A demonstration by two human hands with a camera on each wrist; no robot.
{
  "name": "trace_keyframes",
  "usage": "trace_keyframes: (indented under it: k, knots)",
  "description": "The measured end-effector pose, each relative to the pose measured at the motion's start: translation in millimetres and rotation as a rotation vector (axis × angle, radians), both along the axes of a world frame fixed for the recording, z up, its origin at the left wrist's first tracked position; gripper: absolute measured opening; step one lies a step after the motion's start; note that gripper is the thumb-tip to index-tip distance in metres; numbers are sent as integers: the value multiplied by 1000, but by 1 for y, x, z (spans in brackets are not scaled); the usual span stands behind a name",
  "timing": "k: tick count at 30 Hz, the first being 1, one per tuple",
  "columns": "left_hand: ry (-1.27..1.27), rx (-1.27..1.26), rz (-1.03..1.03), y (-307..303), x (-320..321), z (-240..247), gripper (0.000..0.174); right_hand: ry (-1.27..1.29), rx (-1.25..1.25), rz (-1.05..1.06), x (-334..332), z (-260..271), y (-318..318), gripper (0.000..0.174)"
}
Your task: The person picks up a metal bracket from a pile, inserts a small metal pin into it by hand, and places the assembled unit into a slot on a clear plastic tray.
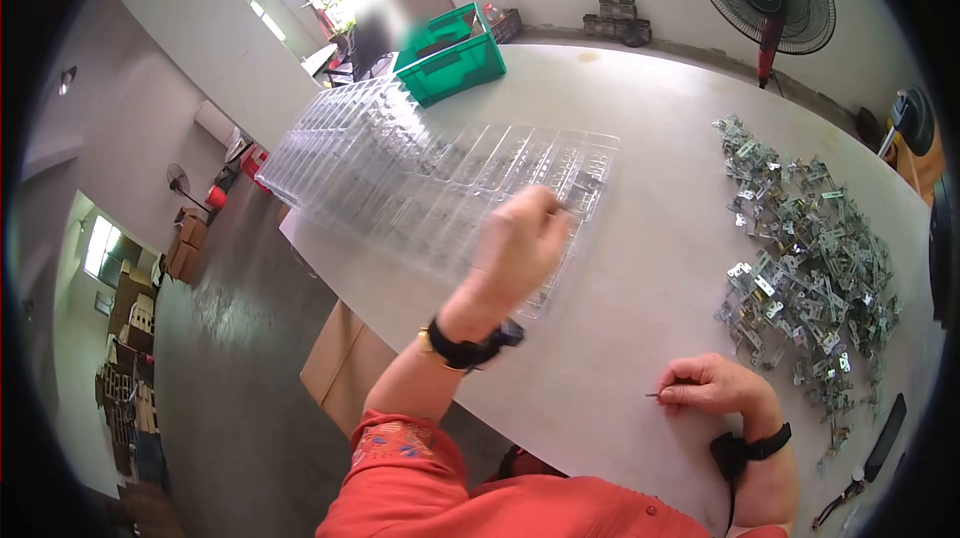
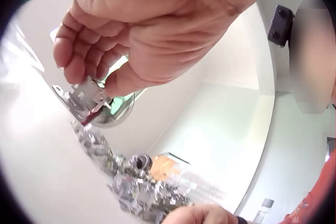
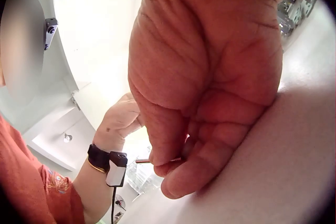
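My left hand (image 1: 520, 238) is over the near right part of a clear plastic compartment tray (image 1: 610, 146). Between its thumb and fingers it pinches a small silvery metal bracket (image 2: 86, 97) with bent tabs and holes. My right hand (image 1: 715, 385) rests low over the tabletop near the front, its fingers curled round a tool with a thin metal shaft (image 3: 143, 161). Only the shaft's tip sticks out past the thumb; the rest is hidden in the hand. A wide heap of similar metal brackets (image 1: 810, 268) lies to the right of both hands.
More clear trays (image 1: 330, 138) reach toward the left edge of the white table (image 1: 640, 268). A green crate (image 1: 455, 68) stands at the back. Near the right front lies a dark-handled tool (image 1: 885, 438). A standing fan (image 1: 768, 3) is beyond the table.
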State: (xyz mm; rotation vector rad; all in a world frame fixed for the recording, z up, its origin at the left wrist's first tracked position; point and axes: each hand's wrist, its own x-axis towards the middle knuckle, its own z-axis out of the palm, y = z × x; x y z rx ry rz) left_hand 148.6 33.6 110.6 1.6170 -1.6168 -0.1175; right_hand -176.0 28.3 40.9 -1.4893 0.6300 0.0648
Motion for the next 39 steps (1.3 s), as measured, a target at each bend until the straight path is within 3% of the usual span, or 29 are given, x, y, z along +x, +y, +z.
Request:
trace_keyframes:
  k: [7,10,15,29,39]
  knots:
    - [-238,63,416,20,160,-6,16,2,9,-8,-1,-4,-1,16]
    - [-244,152,497,26,202,-19,17,-1,1,-9,0,0,-1,15]
    - [-184,293,532,24,210,-21,19,-13,5,-11,0,-6,-2,14]
    - [-395,487,501,6,217,-36,23,42,89,-64,2,2,0,14]
    - [-362,447,499,6,220,-46,24,35,55,-49,2,6,1,16]
